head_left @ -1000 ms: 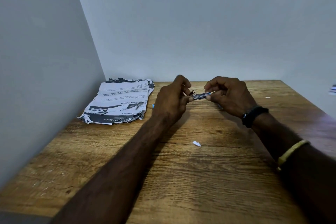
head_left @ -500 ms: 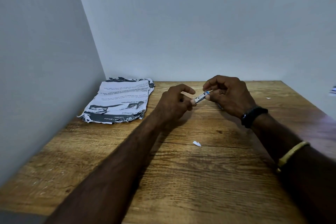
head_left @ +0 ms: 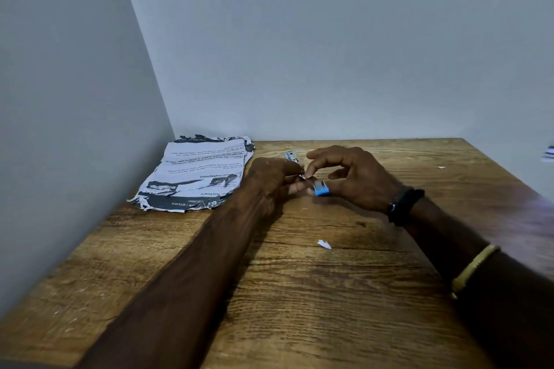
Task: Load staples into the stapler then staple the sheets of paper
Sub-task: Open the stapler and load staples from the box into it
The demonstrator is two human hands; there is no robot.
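Observation:
Both hands meet above the middle of the wooden table (head_left: 299, 293). A small stapler (head_left: 320, 189) with a blue end and a silver body rests against the curled lower fingers of my right hand (head_left: 359, 180). That hand's thumb and forefinger pinch a tiny metal bit at the stapler's front. My left hand (head_left: 269, 180) is curled, its fingertips touching the same spot. A small blue-and-white piece (head_left: 290, 156) pokes up behind the left knuckles; whether it is held or lying on the table is unclear. The printed sheets of paper (head_left: 195, 177) lie stacked at the back left.
Grey walls close the table at the back and along the left, right beside the paper stack. A white paper scrap (head_left: 324, 244) lies in front of the hands and a smaller speck (head_left: 440, 167) at the far right. The table's right edge runs diagonally.
The stapler's blue end has swung down and toward me in my right hand. My left hand has curled in closer, and the blue-and-white piece now shows behind it.

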